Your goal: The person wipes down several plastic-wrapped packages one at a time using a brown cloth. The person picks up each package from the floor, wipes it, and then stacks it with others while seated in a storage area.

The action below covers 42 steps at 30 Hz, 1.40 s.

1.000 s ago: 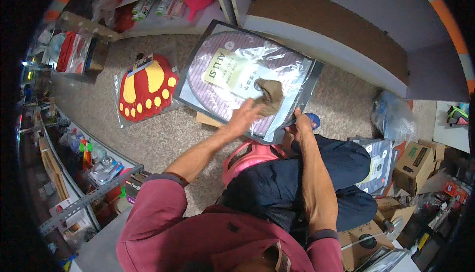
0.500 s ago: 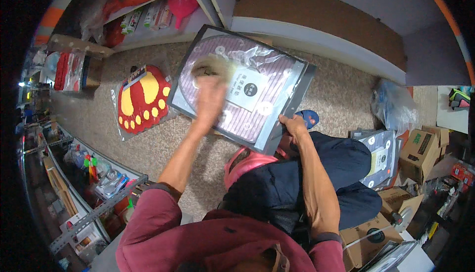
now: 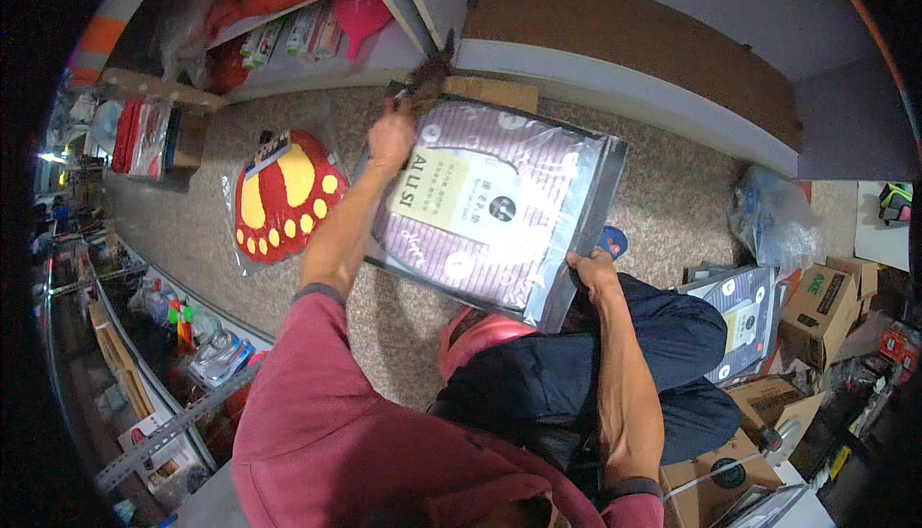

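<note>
Probably light but slippery, the purple-striped, plastic-wrapped flat pad (image 3: 461, 240) is best held by its dark border (image 3: 602, 203), which the right hand (image 3: 597, 273) pinches; the left hand (image 3: 392, 136) clutches a blurred brown bristly thing (image 3: 430, 74).

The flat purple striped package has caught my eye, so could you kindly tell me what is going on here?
The person's right hand grips the right edge of the flat package. The left hand is by its far left corner, holding a blurred brown thing, possibly a cloth. A red and yellow foot-shaped mat lies on the floor to the left.
</note>
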Tool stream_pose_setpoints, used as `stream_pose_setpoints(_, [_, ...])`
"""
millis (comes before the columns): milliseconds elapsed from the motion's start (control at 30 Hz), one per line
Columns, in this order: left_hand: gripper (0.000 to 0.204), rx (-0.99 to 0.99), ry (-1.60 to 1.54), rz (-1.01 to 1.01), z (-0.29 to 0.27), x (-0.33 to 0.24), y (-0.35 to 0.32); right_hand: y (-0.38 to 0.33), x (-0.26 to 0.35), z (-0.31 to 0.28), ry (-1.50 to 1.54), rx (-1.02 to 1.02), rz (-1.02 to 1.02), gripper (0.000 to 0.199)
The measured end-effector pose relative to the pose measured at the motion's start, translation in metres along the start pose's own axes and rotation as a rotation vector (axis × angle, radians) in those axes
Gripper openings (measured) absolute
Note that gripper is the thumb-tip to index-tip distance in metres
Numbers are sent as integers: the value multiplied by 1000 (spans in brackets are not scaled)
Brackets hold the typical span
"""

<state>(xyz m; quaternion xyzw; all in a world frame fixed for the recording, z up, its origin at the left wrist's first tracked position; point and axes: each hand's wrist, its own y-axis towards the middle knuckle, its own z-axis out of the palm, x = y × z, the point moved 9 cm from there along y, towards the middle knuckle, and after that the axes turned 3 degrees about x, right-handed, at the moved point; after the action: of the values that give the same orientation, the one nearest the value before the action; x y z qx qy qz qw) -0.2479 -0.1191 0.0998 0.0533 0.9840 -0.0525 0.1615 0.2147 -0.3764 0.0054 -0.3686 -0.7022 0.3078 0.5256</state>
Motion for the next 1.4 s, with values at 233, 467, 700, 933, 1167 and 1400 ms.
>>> stream_pose_setpoints(233, [59,-219,-4,-357,-52,124,-66,1,20,-15,-411,-133,-213,59])
stream_pose_setpoints(467, [64,269,-66,299,37,-176,-209,2,45,21,-113,-109,-281,49])
stream_pose_setpoints(700, [52,65,-130,13,17,-11,-206,-29,46,-6,-225,-252,-244,38])
stream_pose_setpoints(933, [44,-221,-1072,-642,-81,320,-274,-63,73,9,-31,-107,-211,36])
stream_pose_setpoints(1167, [80,107,-1550,-790,2,199,-339,-73,53,-45,-54,-261,-347,67])
stream_pose_setpoints(1400, [71,156,-1558,-868,23,145,-364,-123,64,-83,-226,-400,-543,104])
